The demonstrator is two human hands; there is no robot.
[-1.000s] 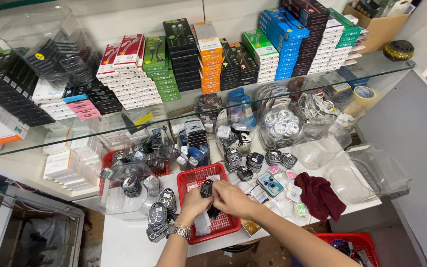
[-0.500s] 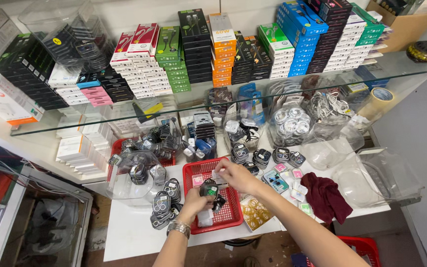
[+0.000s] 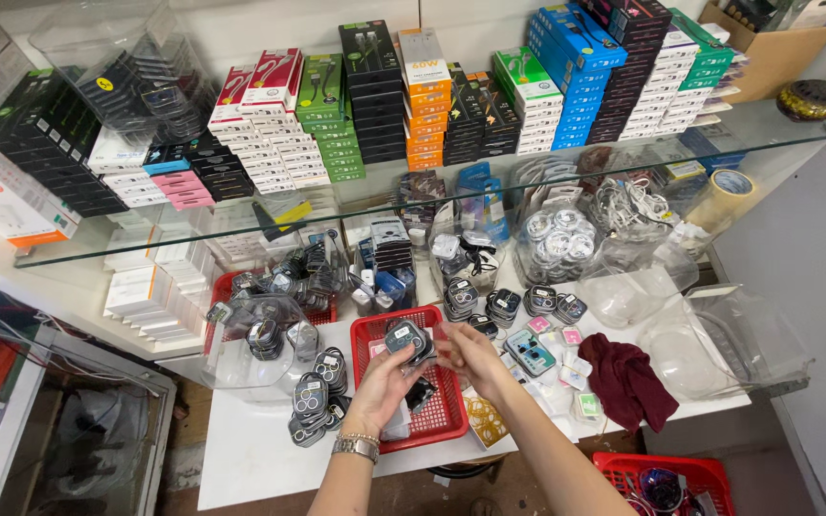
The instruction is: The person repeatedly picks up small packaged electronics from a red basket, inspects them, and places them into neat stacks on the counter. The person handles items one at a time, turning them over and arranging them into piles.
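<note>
White table (image 3: 241, 459) bears red basket (image 3: 446, 420) and maroon cloth (image 3: 628, 377).

you see a red perforated plastic basket (image 3: 446, 406), a matt maroon cloth (image 3: 629, 378), a glossy glass shelf (image 3: 528, 182) and a smooth white table (image 3: 241, 449).

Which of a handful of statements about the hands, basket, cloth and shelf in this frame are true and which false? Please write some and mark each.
1. The left hand holds a small dark round packet over the red basket. True.
2. The right hand rests flat on the dark red cloth. False: it is beside the packet over the basket, apart from the cloth.
3. A metal watch is on the left wrist. True.
4. The glass shelf is bare. False: stacked coloured boxes stand on it.
5. The roll of tape lies inside the red basket. False: it sits far right, near the shelf's end.
</note>
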